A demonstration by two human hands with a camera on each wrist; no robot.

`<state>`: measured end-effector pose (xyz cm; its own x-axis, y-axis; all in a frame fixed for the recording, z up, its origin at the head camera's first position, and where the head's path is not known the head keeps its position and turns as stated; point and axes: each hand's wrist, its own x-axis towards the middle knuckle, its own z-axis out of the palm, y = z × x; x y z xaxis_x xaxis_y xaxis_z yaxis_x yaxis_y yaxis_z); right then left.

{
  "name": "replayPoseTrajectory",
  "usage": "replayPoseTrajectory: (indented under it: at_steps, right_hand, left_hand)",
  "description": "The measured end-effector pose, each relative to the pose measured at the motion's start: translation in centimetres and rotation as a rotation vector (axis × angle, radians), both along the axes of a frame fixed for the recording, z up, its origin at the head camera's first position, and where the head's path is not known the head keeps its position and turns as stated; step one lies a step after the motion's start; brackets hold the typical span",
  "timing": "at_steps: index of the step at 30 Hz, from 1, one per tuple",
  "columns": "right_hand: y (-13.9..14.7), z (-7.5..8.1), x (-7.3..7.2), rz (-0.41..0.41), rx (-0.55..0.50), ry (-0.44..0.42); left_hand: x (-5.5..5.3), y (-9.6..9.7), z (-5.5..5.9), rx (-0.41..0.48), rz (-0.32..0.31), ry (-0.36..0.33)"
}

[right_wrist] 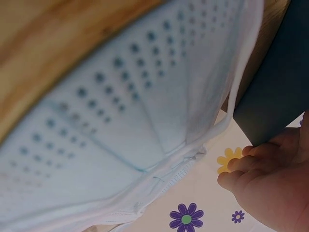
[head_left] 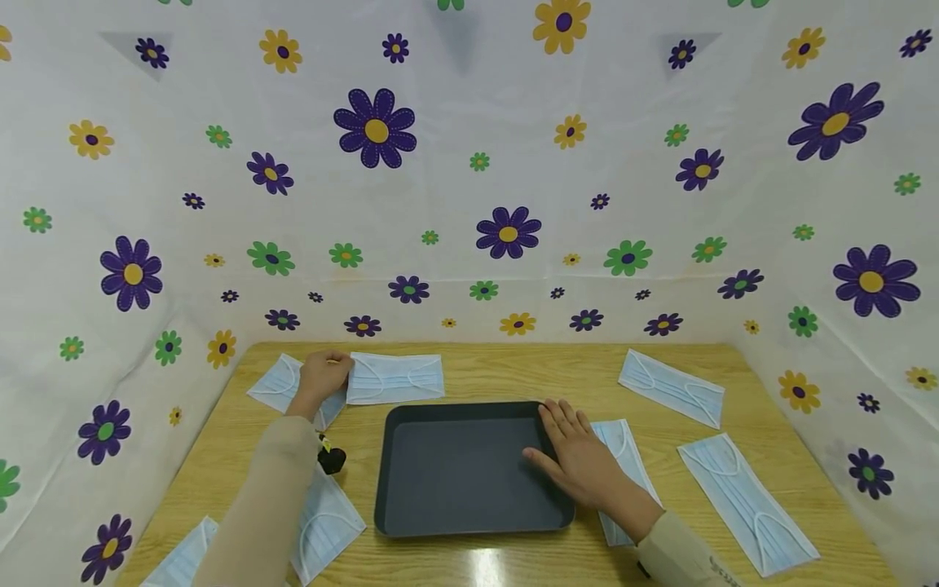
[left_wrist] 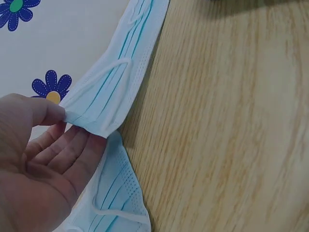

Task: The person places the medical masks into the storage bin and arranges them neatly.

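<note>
At the back left of the table my left hand (head_left: 323, 377) pinches the end of a light blue face mask (head_left: 399, 379) between thumb and fingers. In the left wrist view that mask (left_wrist: 108, 82) has its near end raised over a second mask (left_wrist: 118, 188). This second mask (head_left: 282, 381) lies partly hidden beneath my left hand. A dark grey rectangular tray (head_left: 473, 473) sits in the middle. My right hand (head_left: 579, 456) rests with straight fingers over the tray's right rim. Just beyond that hand lies another mask (head_left: 623, 456), large and close in the right wrist view.
Two more masks, a back one (head_left: 671, 389) and a front one (head_left: 748, 501), lie at the right. At the front left are another mask (head_left: 326, 522) and one (head_left: 183, 558) partly behind the left sleeve. A flowered cloth (head_left: 447, 179) walls the wooden table (head_left: 513, 371).
</note>
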<state>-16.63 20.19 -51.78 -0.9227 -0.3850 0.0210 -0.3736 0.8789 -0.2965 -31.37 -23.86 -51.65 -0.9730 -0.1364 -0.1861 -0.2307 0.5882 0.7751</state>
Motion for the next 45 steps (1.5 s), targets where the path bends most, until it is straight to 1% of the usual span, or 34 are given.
replayPoseTrajectory:
  at_steps: [3, 6, 8, 11, 15, 18, 26, 28, 32, 35, 41, 45]
  right_hand:
    - [0.0, -0.1, 0.0, 0.001, -0.001, 0.005]
    - [0.0, -0.1, 0.0, 0.002, -0.003, 0.007]
    - [0.0, 0.0, 0.1, 0.0, -0.003, 0.004]
    - [0.0, 0.0, 0.1, -0.002, -0.01, 0.002]
    - [-0.1, 0.2, 0.2, -0.003, -0.022, 0.004]
    - [-0.1, 0.2, 0.2, -0.007, -0.019, 0.001]
    - [0.0, 0.1, 0.1, -0.01, -0.019, -0.006]
    - [0.0, 0.0, 0.1, -0.009, -0.019, -0.002]
    - [0.0, -0.1, 0.1, -0.009, -0.017, 0.001]
    - [0.0, -0.2, 0.1, -0.009, -0.017, 0.004]
    - [0.0, -0.3, 0.1, -0.006, -0.011, 0.015]
    - [0.0, -0.3, 0.1, -0.002, 0.003, 0.033]
  left_hand:
    - [0.1, 0.1, 0.1, 0.064, 0.01, -0.037]
    - [0.4, 0.4, 0.4, 0.154, 0.024, -0.065]
    - [0.6, 0.5, 0.5, 0.189, 0.033, -0.082]
    - [0.7, 0.7, 0.7, 0.213, 0.022, -0.101]
    - [0.7, 0.7, 0.6, 0.254, 0.003, -0.106]
    - [0.8, 0.7, 0.6, 0.281, 0.01, -0.111]
    - [0.9, 0.4, 0.1, 0.302, 0.017, -0.142]
    - [1.0, 0.4, 0.0, 0.308, 0.022, -0.139]
    - [1.1, 0.3, -0.2, 0.346, 0.045, -0.126]
    - [1.1, 0.2, -0.4, 0.389, 0.061, -0.114]
    - [1.3, -0.1, -0.3, 0.467, 0.057, -0.095]
    - [1.6, -0.2, 0.1, 0.509, 0.044, -0.083]
